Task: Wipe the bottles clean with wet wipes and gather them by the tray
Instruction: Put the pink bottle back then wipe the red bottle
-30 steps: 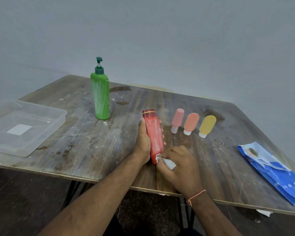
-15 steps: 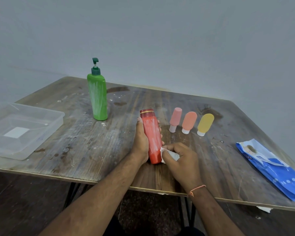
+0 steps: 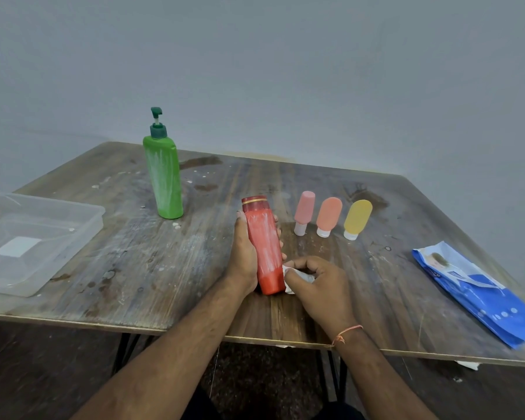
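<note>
My left hand point(image 3: 243, 256) grips a red bottle point(image 3: 263, 247), streaked with white, that stands tilted on the wooden table point(image 3: 170, 268). My right hand point(image 3: 319, 286) pinches a crumpled white wet wipe point(image 3: 294, 275) against the bottle's lower right side. Behind and to the left stands a green pump bottle point(image 3: 164, 180), also streaked white. To the right of the red bottle, three small tubes lean cap-down in a row: pink point(image 3: 303, 212), orange point(image 3: 328, 216) and yellow point(image 3: 357, 219). A clear plastic tray point(image 3: 82, 234) sits at the table's left edge.
A blue and white wet wipes pack point(image 3: 479, 295) lies near the table's right front edge. A scrap of white paper point(image 3: 467, 365) lies on the dark floor under that edge. A plain grey wall stands behind the table.
My right hand has shifted the wipe a little along the red bottle's lower side. My left hand keeps its hold on the bottle. The view has drifted slightly.
</note>
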Tool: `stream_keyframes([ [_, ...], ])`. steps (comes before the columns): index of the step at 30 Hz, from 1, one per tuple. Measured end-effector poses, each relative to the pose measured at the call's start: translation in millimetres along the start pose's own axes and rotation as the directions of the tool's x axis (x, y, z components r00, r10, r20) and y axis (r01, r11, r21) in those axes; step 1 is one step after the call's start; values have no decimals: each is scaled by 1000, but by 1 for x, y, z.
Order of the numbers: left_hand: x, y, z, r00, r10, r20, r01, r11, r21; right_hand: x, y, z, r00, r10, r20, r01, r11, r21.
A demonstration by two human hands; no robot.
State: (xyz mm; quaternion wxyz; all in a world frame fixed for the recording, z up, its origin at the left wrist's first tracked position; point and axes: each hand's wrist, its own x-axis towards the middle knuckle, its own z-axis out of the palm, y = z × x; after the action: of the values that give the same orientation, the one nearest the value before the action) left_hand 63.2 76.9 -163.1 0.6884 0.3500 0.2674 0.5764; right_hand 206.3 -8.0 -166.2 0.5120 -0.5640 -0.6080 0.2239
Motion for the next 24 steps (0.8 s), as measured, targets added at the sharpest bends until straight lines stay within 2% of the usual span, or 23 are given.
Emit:
stream_keyframes([
  [2,-1,0,1,1000,13,-3,-13,1000,6,1,-3,2,1000,28,-9,-27,998,60],
  [7,-1,0,1,1000,25,2,-25,1000,17,0,-2,1,999,-17,-31,21,993,119],
  [13,2,-2,-1,999,38,2,-38,999,26,2,-4,2,998,-14,-67,19,997,78],
  [18,0,-3,-1,999,35,3,-35,999,17,-5,-5,2,993,-109,-56,110,994,19],
  [22,-2,-1,1,999,34,5,-34,999,6,-3,-8,2,991,-97,-87,96,995,-16],
  [24,-2,0,1,1000,29,9,-29,1000,-2,-3,-9,4,988,-134,-83,133,991,-11],
])
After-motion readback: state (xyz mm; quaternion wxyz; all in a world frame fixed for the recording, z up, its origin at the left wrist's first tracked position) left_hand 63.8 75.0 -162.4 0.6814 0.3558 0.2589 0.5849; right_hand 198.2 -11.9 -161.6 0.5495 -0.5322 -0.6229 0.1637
